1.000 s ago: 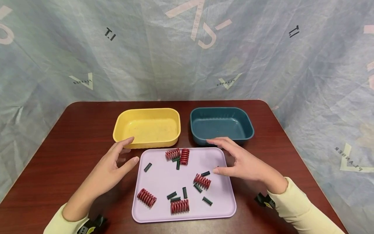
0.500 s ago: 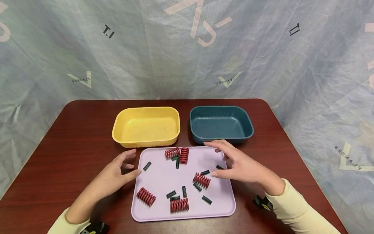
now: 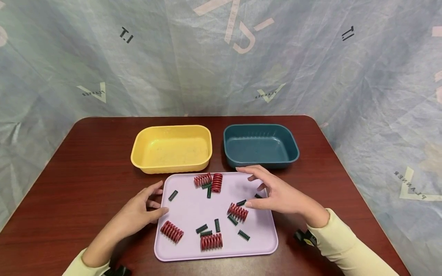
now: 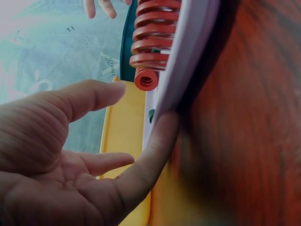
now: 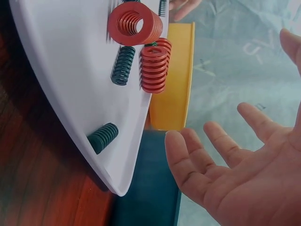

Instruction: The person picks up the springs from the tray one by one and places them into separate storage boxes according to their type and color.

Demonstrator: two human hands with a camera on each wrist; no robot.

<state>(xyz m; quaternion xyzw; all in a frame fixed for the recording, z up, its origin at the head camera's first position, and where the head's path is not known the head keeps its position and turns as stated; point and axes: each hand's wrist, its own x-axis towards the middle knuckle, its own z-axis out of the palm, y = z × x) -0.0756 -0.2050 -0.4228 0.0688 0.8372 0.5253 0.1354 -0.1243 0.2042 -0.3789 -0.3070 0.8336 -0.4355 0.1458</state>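
Note:
A lilac tray carries several thick red springs and several small dark green springs. My left hand is at the tray's left edge with fingers loosely bent; in the left wrist view one finger appears to touch the rim. It grips nothing. Over the right side of the tray, my right hand hovers with fingers spread and nothing held. Its thumb is close to a red spring and a green spring. Another green spring lies near the tray corner in the right wrist view.
Behind the tray stand a yellow bin on the left and a dark teal bin on the right, both with nothing visible inside. All rest on a dark red wooden table. A grey printed curtain hangs behind.
My left hand has come down from near the yellow bin to the tray's left edge. The right hand has shifted slightly left, uncovering a green spring. The springs lie as before.

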